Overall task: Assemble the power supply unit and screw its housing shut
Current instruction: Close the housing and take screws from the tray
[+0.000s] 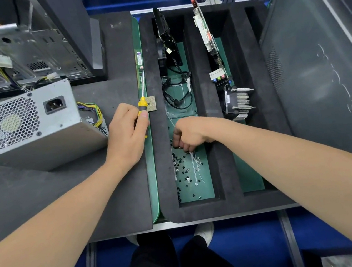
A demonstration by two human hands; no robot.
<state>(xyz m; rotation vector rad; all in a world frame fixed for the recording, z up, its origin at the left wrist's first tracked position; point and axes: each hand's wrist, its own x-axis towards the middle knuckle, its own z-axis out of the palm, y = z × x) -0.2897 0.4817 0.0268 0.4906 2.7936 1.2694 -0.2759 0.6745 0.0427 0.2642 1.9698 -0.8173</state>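
A grey perforated-metal power supply unit (pixel 32 125) is set at 9 o'clock, apart from both hands.
The left hand (pixel 128 131) is clamped round a yellow-and-black screwdriver (pixel 141 105), shaft pointed to 12 o'clock. The right hand (pixel 190 134) is curled down among small black screws (pixel 182 171) in the black foam tray (pixel 225 178); whether one is pinched cannot be told.

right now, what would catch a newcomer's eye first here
The grey metal power supply box with a honeycomb fan grille sits large at the left on the dark foam mat. Beside it the left hand grips a yellow-and-black-handled screwdriver. The right hand reaches into a scatter of small black screws on the green floor of a black foam tray.
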